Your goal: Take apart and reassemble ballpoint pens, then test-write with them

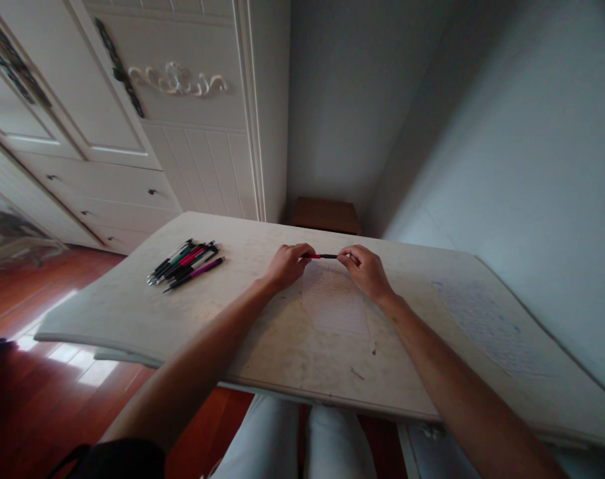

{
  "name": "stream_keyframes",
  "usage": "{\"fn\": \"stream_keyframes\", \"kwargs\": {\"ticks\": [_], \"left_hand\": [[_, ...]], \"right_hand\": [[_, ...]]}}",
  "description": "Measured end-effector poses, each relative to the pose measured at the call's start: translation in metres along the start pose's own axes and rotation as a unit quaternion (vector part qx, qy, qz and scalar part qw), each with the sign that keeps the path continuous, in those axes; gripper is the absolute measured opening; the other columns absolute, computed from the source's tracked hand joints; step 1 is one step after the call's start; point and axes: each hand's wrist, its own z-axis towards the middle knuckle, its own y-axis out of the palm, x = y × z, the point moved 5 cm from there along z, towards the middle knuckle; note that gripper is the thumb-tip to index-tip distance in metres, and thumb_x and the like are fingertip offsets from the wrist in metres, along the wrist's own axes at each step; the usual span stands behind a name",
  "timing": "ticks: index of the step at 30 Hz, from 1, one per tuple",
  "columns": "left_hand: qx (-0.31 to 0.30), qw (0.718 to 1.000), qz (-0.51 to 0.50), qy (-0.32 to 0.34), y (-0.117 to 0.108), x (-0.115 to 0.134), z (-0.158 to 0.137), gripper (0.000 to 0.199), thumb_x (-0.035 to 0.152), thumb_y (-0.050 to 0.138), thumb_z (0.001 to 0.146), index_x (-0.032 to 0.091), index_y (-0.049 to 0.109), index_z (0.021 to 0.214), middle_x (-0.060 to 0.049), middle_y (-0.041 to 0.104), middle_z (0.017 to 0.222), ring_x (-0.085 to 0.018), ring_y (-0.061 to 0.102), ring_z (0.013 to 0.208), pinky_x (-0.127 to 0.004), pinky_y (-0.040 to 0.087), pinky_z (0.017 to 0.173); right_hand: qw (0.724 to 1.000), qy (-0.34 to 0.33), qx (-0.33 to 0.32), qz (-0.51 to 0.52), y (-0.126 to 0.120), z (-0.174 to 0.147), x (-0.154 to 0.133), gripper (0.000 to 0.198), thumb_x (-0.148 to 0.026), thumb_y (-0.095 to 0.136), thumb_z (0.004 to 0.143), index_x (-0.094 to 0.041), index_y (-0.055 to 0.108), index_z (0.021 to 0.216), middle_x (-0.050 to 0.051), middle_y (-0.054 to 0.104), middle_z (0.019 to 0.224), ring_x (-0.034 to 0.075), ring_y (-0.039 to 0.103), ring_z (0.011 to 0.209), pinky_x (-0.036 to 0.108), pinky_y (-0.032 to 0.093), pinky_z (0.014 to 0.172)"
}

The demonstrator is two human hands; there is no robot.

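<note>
Above the white desk, a red and black pen point(327, 256) is held level between my two hands. My left hand point(287, 265) pinches its red end, and my right hand point(365, 267) grips the black end, with the fingers covering the tip. Under the hands lies a pale sheet of paper point(335, 306) on the desktop. To the left, a loose pile of pens point(185, 261) in black, red, green, white and purple rests flat, apart from my left hand.
The desk point(262, 332) has worn stains and small dark marks. A scribbled patch point(486, 326) covers its right side, beside the grey wall point(522, 133). White cabinets point(193, 133) stand behind on the left. A brown wooden piece point(326, 214) sits beyond the far edge.
</note>
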Motion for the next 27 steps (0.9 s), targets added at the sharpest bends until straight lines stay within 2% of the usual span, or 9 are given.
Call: {"fn": "stream_keyframes", "kwargs": {"ticks": [15, 27], "left_hand": [[0.013, 1.000, -0.005, 0.022, 0.0002, 0.0005, -0.0005, 0.017, 0.010, 0.061, 0.083, 0.020, 0.070, 0.093, -0.002, 0.075, 0.091, -0.017, 0.068, 0.084, -0.027, 0.050, 0.080], [0.021, 0.999, 0.011, 0.031, -0.0009, 0.0029, -0.0006, 0.014, 0.011, 0.062, 0.082, 0.019, 0.070, 0.090, -0.002, 0.075, 0.089, -0.017, 0.068, 0.081, -0.027, 0.050, 0.080]], "right_hand": [[1.000, -0.027, 0.000, -0.005, 0.0003, -0.0001, -0.0013, 0.015, -0.025, 0.054, 0.088, -0.019, 0.066, 0.081, 0.005, 0.064, 0.080, 0.018, 0.055, 0.069, 0.030, 0.040, 0.067], [1.000, 0.007, -0.010, -0.004, 0.0023, -0.0006, -0.0001, 0.017, -0.029, 0.053, 0.088, -0.019, 0.065, 0.081, 0.005, 0.065, 0.079, 0.017, 0.054, 0.066, 0.029, 0.038, 0.064]]}}
